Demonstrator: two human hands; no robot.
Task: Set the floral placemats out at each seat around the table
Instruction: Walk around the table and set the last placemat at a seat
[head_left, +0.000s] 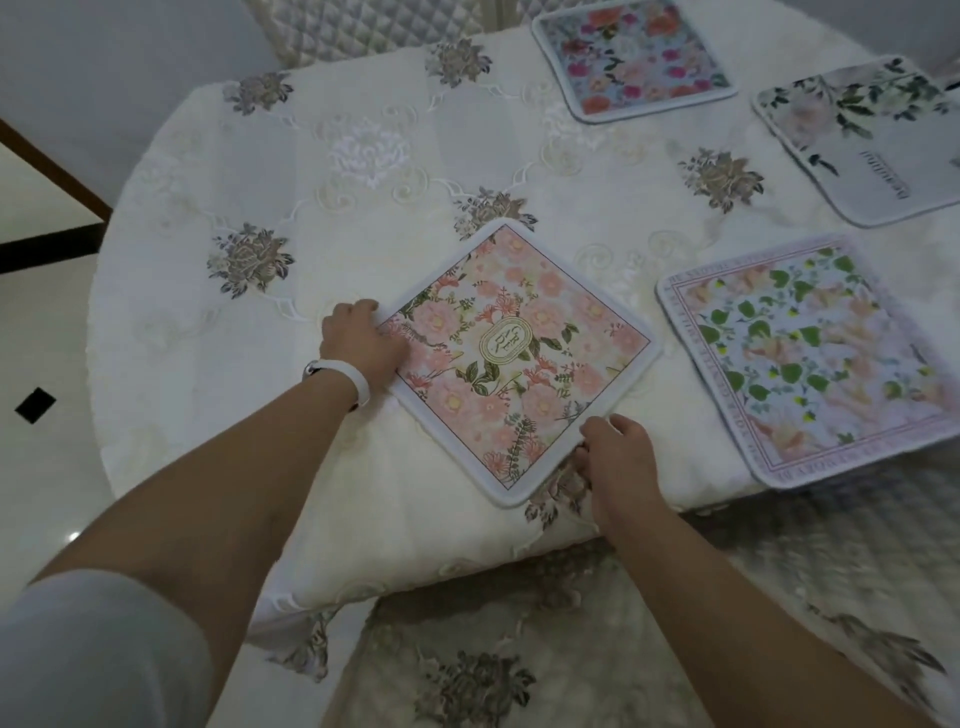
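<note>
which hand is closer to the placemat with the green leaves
Right. The right hand rests at the pink placemat's near edge, just left of the green-leaf placemat. The left hand is on the pink mat's far-left corner.

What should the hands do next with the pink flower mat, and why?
Probably turn the pink mat a little so its edges run along the table edge. It lies cornerwise like a diamond, one corner pointing at the person, while the green-leaf mat beside it sits squarer. The left hand and right hand hold opposite corners.

White wristband (358, 382), seemingly grey sleeve (88, 649)
</note>
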